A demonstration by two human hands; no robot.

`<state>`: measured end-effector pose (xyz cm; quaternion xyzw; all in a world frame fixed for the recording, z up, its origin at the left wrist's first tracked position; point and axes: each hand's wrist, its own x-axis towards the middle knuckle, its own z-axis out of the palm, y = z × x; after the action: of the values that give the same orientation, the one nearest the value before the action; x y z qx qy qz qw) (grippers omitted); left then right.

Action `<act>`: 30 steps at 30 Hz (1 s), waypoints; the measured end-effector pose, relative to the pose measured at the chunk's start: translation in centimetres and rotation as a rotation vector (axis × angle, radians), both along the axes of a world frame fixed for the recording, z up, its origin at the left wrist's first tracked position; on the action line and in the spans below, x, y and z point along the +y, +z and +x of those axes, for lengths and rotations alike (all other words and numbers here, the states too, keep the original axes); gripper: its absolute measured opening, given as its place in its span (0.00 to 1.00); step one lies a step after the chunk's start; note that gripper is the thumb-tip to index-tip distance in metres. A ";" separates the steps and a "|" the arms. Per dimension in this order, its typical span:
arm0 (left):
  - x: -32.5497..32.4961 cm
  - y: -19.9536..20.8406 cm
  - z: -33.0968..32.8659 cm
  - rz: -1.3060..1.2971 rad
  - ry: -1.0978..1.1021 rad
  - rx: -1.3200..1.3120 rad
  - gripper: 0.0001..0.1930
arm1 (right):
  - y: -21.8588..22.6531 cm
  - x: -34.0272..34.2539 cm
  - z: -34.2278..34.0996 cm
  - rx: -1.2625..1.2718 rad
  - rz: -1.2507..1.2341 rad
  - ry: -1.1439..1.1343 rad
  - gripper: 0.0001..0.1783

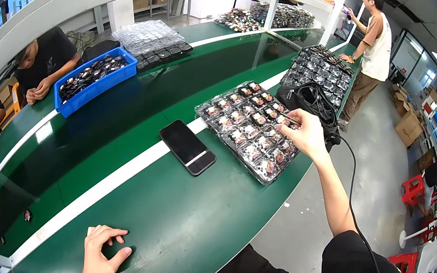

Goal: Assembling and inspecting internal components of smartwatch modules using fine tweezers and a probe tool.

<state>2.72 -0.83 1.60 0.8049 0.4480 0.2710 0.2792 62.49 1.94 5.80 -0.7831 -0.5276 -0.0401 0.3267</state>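
Note:
My left hand (102, 252) rests at the near left of the green tabletop, fingers loosely curved, thumb apart, holding nothing. My right hand (306, 131) hovers over the right side of a clear plastic tray (267, 179). Its thumb and fingers are pinched on a slim, dark, tweezers-like tool (291, 120), whose tip reaches over the tray. Rows of small black parts with white and reddish tops (237, 116) fill the pockets. Whether the tool touches a part, I cannot tell. A black smartphone (187, 147) lies face up left of the tray.
A black pouch with coiled cable (309, 102) sits right of the tray, near stacked black trays (319, 73). Beyond the white rail runs a green belt (117, 131). Across it stand a blue bin of black parts (97, 91) and stacked clear trays (147, 36). Several people work around.

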 end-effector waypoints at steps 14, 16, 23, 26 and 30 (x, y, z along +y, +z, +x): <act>-5.2 9.7 0.1 0.612 0.196 -0.382 0.11 | 0.6 -0.2 -11.3 0.422 0.208 0.530 0.08; -8.6 14.5 0.1 0.718 0.115 -0.615 0.18 | 2.5 -1.1 -14.7 0.439 0.152 0.597 0.05; -10.9 16.7 -1.7 0.870 0.070 -0.629 0.21 | 2.0 0.4 -27.0 0.372 0.100 1.062 0.07; -9.6 15.3 -2.0 0.894 0.045 -0.657 0.21 | 0.0 1.4 -30.3 0.328 0.063 1.179 0.05; -8.5 13.8 -2.1 0.897 0.066 -0.698 0.20 | -3.3 2.4 -31.6 0.371 0.028 1.189 0.06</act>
<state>0.66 -9.33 15.36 0.6929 0.1951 0.6934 0.0329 30.94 4.33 2.51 -0.3450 -0.8072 0.2784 0.3896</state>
